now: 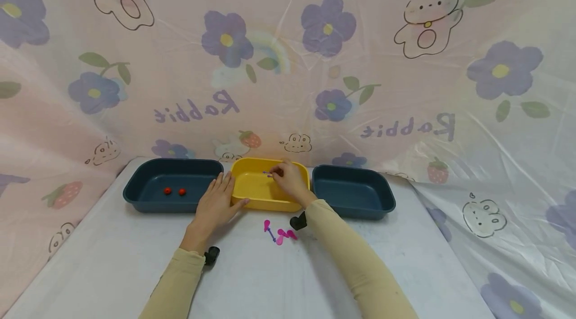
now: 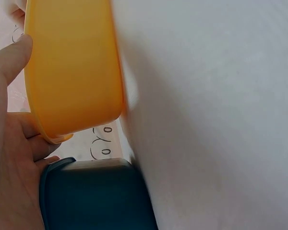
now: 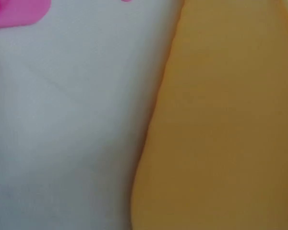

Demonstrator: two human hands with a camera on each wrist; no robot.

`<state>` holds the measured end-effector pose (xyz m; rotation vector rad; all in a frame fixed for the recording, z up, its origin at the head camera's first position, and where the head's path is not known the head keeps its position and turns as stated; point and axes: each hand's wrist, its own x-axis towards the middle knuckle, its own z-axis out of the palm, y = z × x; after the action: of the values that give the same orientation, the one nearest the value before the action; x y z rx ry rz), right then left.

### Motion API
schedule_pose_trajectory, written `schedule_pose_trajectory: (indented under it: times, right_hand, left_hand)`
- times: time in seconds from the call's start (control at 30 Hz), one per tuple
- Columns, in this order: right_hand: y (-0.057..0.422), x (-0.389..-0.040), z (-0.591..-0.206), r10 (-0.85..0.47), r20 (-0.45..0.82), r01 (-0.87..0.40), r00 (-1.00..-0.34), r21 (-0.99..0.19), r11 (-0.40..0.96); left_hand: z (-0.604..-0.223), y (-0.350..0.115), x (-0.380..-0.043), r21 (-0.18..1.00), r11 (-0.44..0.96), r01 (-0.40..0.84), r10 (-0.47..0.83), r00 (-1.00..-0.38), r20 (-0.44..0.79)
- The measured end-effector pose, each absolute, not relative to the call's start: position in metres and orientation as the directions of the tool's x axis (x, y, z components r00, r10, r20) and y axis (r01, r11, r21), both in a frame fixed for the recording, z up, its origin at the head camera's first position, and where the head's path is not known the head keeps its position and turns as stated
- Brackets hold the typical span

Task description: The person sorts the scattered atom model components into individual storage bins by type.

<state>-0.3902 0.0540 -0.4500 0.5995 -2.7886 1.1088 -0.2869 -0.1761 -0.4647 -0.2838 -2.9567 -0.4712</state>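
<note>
My left hand (image 1: pixel 217 205) lies with straight fingers over the left end of the yellow bin (image 1: pixel 270 204), its thumb on the bin's front rim. In the left wrist view that thumb touches the yellow rim, and the fingers reach between it and the dark blue bin (image 2: pixel 96 196). Above the inside of the yellow bin, my right hand (image 1: pixel 291 182) pinches a small purple stick-like piece (image 1: pixel 267 173); its exact kind is too small to tell. The right wrist view shows only the bin's wall (image 3: pixel 221 120) and blurred pink pieces (image 3: pixel 19 12), not the fingers.
Several pink pieces (image 1: pixel 281 237) and a purple stick (image 1: pixel 271 234) lie on the white table before the yellow bin. The left dark blue bin (image 1: pixel 148 204) holds two red balls (image 1: pixel 182 192). Another dark blue bin (image 1: pixel 355 211) stands at right. A patterned curtain (image 1: pixel 279 84) hangs behind.
</note>
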Motion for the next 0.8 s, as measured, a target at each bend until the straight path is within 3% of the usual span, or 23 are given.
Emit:
schedule_pose_trajectory:
  times: [0.47, 0.8]
  right_hand:
    - [0.053, -0.39, -0.448, -0.321, 0.204, -0.374, -0.925, -0.636, 0.675]
    - [0.06, -0.376, -0.441, -0.35, 0.296, -0.457, -0.889, -0.625, 0.633]
  left_hand:
    - [-0.463, -0.174, -0.286, 0.294, 0.932, 0.211, 0.169, -0.972, 0.162]
    - [-0.465, -0.176, -0.289, 0.304, 0.932, 0.196, 0.164, -0.978, 0.129]
